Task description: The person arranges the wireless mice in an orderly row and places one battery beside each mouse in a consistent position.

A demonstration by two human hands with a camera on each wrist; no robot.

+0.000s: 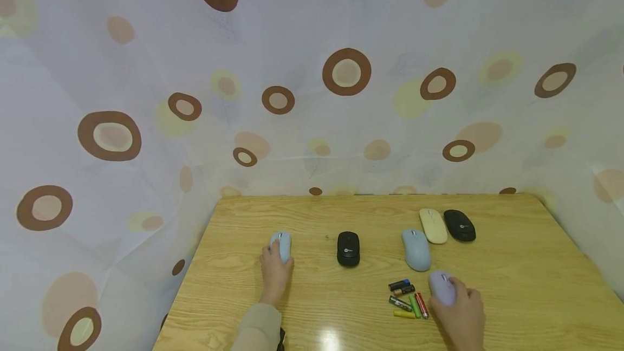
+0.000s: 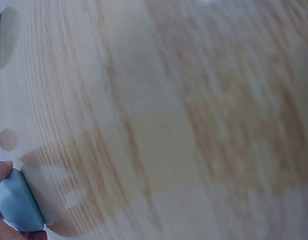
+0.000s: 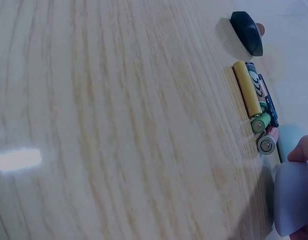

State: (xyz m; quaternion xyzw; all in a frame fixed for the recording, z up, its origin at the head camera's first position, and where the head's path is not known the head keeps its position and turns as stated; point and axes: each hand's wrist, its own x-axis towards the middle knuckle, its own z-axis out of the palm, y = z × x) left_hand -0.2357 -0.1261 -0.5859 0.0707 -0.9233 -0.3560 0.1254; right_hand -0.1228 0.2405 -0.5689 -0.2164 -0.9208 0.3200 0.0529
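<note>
My left hand [image 1: 275, 271] grips a light blue mouse [image 1: 281, 245] at the table's left-middle, with fingers along its sides. The left wrist view shows that mouse [image 2: 19, 206] at the lower left, pinched between fingertips [image 2: 2, 172]. My right hand [image 1: 460, 312] holds a lilac mouse [image 1: 442, 287] near the front right. In the right wrist view the lilac mouse [image 3: 294, 199] lies under a fingertip [image 3: 302, 150]. Several loose batteries [image 1: 407, 300] lie just left of the right hand, and the right wrist view shows the batteries [image 3: 254, 92] side by side.
On the wooden table [image 1: 341, 215] a black mouse [image 1: 348, 248] sits in the middle. Another pale blue mouse [image 1: 416, 249], a cream mouse [image 1: 433, 226] and a second black mouse [image 1: 459, 225] lie at the back right. A spotted curtain [image 1: 312, 80] hangs behind the table.
</note>
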